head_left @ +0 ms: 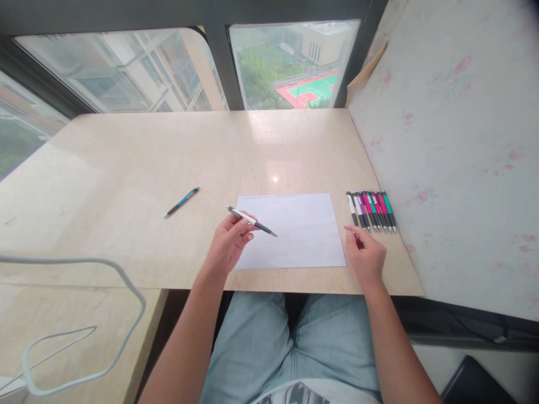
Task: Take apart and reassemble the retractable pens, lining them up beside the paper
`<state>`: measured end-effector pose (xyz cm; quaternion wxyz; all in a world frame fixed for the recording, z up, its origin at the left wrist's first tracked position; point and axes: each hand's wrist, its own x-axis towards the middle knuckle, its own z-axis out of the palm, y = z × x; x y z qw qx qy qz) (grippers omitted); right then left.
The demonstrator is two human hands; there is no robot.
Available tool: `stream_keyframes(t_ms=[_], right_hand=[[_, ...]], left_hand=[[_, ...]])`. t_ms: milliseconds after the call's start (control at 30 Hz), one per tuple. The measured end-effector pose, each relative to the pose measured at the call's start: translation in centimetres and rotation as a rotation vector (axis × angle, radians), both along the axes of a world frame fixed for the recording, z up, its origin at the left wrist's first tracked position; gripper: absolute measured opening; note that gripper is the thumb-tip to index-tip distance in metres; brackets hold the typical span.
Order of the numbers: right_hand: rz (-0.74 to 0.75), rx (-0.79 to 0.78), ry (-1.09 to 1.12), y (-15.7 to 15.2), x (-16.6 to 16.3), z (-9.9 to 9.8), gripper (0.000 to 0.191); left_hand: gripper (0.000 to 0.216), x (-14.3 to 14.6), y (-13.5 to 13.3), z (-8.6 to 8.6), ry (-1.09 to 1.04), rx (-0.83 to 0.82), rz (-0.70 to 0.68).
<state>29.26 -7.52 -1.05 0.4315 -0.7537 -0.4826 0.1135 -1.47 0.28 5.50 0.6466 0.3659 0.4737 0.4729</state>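
My left hand point(229, 244) pinches a white ballpoint pen point(248, 217) with a black grip, holding it over the left part of a white sheet of paper point(295, 235). The pen is tilted, its metal tip pointing right and towards me. My right hand point(365, 255) is curled closed by the paper's right edge, with no object showing in its fingers. Just beyond it lies a row of several pens point(373, 210) in white, purple, green and pink, side by side with black grips towards me. A blue pen point(181, 203) lies alone, slanted, left of the paper.
The pale table point(126, 168) reaches back to the windows point(290, 67). A flower-patterned wall point(463, 168) bounds it on the right, close to the pen row. At the lower left, a looped white cable point(137, 292) hangs over a lower surface point(96, 336).
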Motion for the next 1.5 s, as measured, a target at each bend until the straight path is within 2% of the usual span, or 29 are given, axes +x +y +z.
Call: stream_keyframes(t_ms=[133,200,300,367,500,733,900,1000,1100,1300,1500], right_hand=[[0.050,0.078,0.230,-0.1,-1.6,1.6,0.039],[0.226,0.122,0.424,-0.1,-3.2,2.7,0.038],[0.502,0.103,0.738,0.4,-6.0,3.7,0.039],[0.497,0.084,0.895,1.0,-7.6,4.0,0.030],[0.383,0.113,1.111,2.4,-9.1,3.8,0.020],[0.310,0.100,1.189,3.3,-9.9,3.6,0.025],[0.298,0.123,1.295,4.0,-10.6,3.5,0.030],[0.268,0.162,1.284,4.7,-10.9,3.3,0.032],[0.228,0.207,1.218,5.0,-11.1,2.8,0.031],[0.208,0.219,1.011,4.3,-11.8,1.8,0.033],[0.314,0.137,0.999,3.4,-11.0,2.0,0.032]], left_hand=[[0.024,4.1,-1.8,-1.2,-0.242,-0.101,0.037],[0.024,5.7,-2.6,-1.6,-0.314,-0.143,0.049],[0.023,7.4,-3.8,-2.1,-0.342,-0.186,0.083],[0.024,8.0,-4.5,-2.4,-0.335,-0.188,0.103],[0.028,7.7,-5.6,-3.1,-0.335,-0.207,0.118],[0.030,6.1,-4.8,-3.3,-0.298,-0.097,0.173],[0.021,6.8,-3.3,-3.1,-0.336,-0.011,0.135],[0.020,7.7,-2.7,-2.9,-0.327,0.006,0.140],[0.023,8.5,-2.3,-2.8,-0.338,-0.038,0.197],[0.023,9.3,-2.7,-2.9,-0.411,-0.255,0.379],[0.025,8.2,-3.2,-2.8,-0.363,-0.207,0.362]])
